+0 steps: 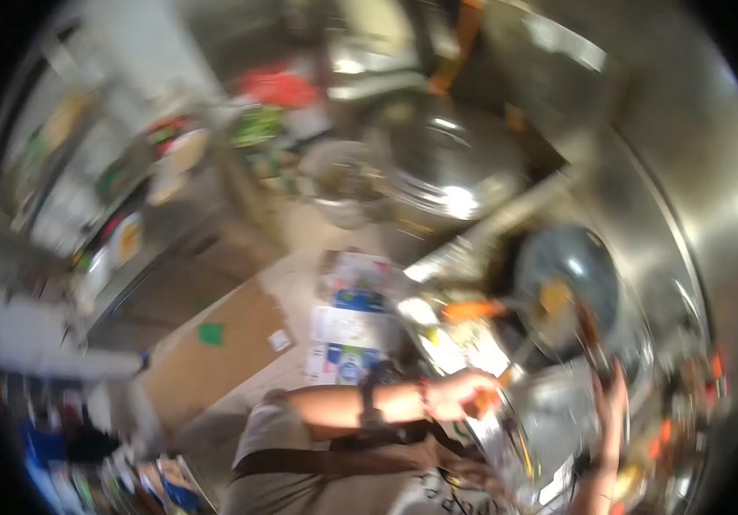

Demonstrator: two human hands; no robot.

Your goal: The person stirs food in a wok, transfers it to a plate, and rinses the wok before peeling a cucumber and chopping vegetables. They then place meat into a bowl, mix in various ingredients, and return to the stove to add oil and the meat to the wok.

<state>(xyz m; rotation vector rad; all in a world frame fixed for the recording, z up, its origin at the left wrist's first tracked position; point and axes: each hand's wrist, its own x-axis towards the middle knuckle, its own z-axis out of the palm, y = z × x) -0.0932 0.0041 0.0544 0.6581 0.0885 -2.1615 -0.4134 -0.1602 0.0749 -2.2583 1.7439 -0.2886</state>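
Observation:
The view is smeared by motion. A dark wok sits on the stove at the right, with yellowish food showing in or just above it. My left hand is closed around the orange-brown handle of a long metal utensil, whose shaft runs up toward the wok; its head is too blurred to identify. My right hand grips a brown-handled utensil that points into the wok, its tip not clear. Left of the wok, an orange handle sticks out, untouched by either hand.
A large shiny metal pot stands beyond the wok, beside a clear round container. Printed cartons and a brown cardboard box lie to the left. Several blurred bottles or jars line the right side.

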